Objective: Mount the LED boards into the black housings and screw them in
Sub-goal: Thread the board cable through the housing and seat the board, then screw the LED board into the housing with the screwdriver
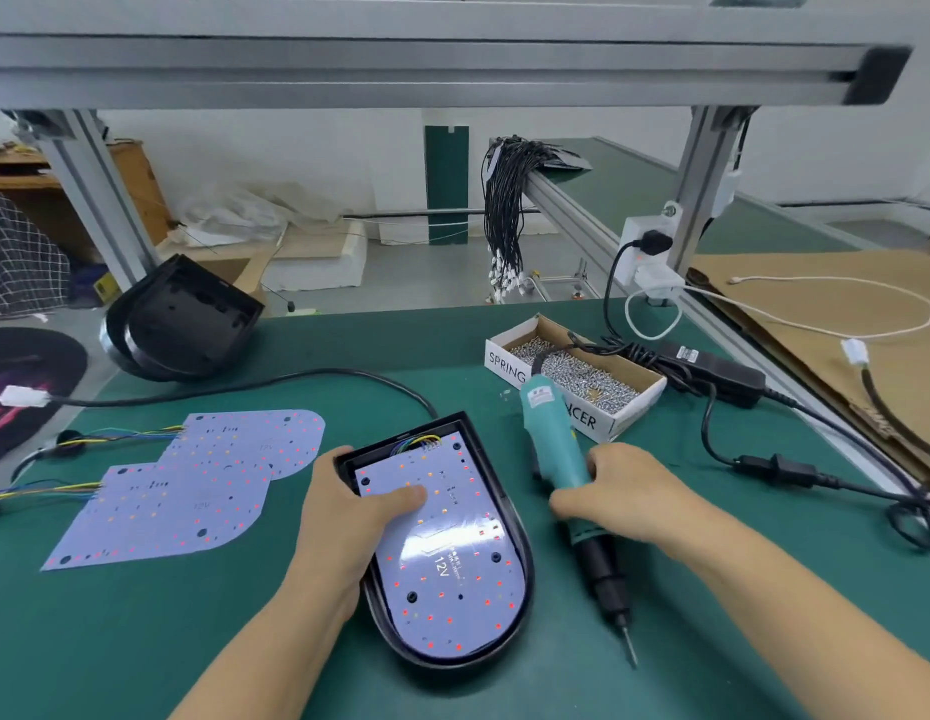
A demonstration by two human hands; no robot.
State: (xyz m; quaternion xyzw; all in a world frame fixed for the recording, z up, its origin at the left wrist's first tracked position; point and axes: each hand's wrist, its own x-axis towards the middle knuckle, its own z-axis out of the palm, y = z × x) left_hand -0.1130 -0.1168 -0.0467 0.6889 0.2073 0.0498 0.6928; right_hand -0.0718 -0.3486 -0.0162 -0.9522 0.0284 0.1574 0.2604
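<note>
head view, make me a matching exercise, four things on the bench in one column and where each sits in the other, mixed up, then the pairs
Things
1. electric screwdriver
2. LED board
3. spare LED boards
4. screws

Places
A. in the cardboard box
B. flat on the green mat, left of the housing
C. seated in the black housing, under the left hand's thumb
D. gripped by the right hand

Pairs: 1-D, 2-C, 3-B, 4-A

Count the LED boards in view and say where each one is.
3. One LED board sits in the black housing under the left hand; two loose boards overlap on the mat, left.
</note>
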